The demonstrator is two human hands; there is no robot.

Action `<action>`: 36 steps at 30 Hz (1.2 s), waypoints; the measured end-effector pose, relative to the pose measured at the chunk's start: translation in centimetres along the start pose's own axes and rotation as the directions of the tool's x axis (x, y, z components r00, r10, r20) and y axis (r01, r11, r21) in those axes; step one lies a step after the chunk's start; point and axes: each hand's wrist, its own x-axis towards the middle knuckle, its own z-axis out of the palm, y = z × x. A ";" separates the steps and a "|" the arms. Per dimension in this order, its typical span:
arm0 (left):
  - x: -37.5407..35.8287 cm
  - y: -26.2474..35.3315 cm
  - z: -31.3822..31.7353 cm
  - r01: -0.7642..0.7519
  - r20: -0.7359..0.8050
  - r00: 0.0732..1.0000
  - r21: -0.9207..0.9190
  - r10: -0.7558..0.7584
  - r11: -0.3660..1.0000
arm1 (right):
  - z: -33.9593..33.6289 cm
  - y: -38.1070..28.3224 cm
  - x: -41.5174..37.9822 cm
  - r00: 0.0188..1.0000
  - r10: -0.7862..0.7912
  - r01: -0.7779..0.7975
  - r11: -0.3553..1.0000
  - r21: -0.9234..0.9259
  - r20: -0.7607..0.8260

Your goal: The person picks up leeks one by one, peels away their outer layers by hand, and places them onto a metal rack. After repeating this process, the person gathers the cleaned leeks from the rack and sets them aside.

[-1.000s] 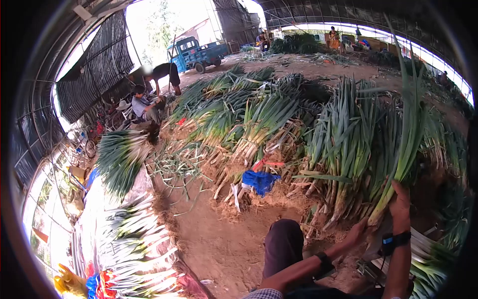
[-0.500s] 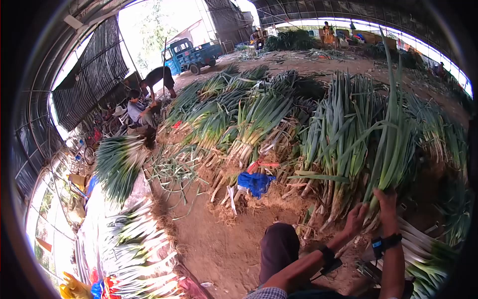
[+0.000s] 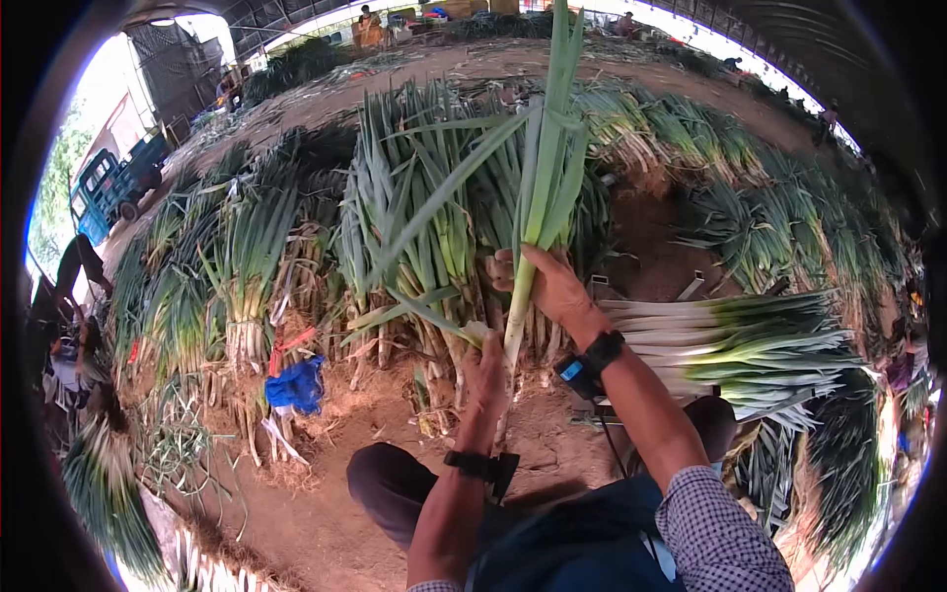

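A tall green onion (image 3: 518, 326) stands nearly upright in front of me, its long leaves reaching the top of the view. My right hand (image 3: 560, 291) is closed around it where the pale stem turns green. Lower down and to the left, my left hand (image 3: 483, 375) is closed on the pale end of a loose outer leaf (image 3: 434, 314), beside the stem. The leaf points away to the upper left. Behind both hands, many untrimmed green onions (image 3: 424, 217) lean upright in a thick row with soil and roots at their base.
Cleaned green onions (image 3: 730, 345) lie in a pile at my right. A blue cloth (image 3: 294, 385) lies by the heap at left. More bundles (image 3: 113, 493) are at lower left. Other people (image 3: 74, 345) work at the far left; a blue truck (image 3: 113, 183) stands behind them.
My view has swung right, bringing the cleaned pile into sight. My hands have raised the green onion in front of me; the left hand has moved below the right and now grips a loose leaf.
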 end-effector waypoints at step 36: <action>-2.4 7.7 -3.3 -0.380 0.328 0.918 0.887 0.222 0.262 | -11.1 -18.9 4.3 0.877 -0.479 0.448 0.837 -0.315 -0.025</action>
